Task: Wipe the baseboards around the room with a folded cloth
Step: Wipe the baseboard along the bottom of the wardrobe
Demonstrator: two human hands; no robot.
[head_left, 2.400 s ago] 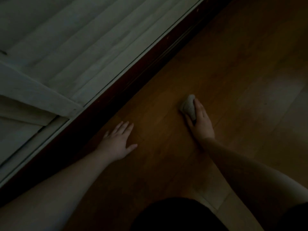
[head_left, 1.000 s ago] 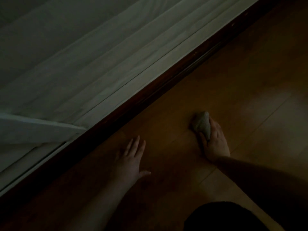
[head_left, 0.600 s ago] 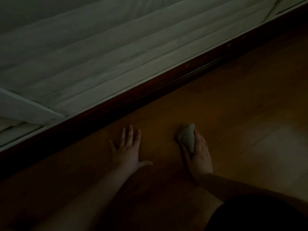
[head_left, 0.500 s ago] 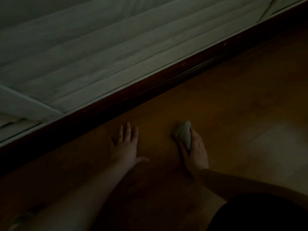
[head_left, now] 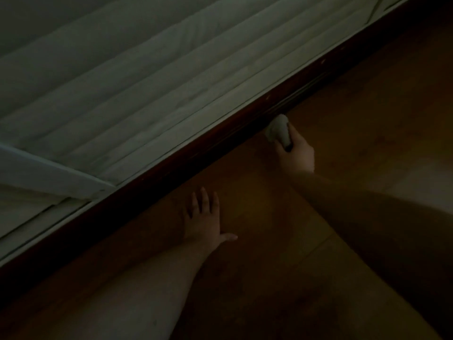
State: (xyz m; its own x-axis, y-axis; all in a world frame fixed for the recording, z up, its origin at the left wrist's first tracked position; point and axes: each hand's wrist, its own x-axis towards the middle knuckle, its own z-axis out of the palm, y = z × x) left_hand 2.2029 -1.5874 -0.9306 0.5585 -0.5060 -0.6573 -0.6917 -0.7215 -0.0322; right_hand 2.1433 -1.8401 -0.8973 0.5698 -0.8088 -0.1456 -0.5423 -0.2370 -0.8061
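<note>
The folded cloth (head_left: 279, 130), a pale wad, sits at the foot of the dark baseboard (head_left: 220, 143), its far end touching the wood where the board meets the floor (head_left: 367, 119). The right hand (head_left: 295, 153) holds it from behind, fingers and thumb curled round the wad so that its grip is clamped on the cloth, the forearm reaching in from the lower right. The left hand (head_left: 204, 220) lies flat on the floor, well apart from the cloth and just short of the baseboard, fingers straight and spread, thumb out to the side (its grip is apart, holding nothing). Above the baseboard runs a pale strip, and beyond that hang light pleated curtains (head_left: 147, 69). The room is dim, so finer detail is lost.
</note>
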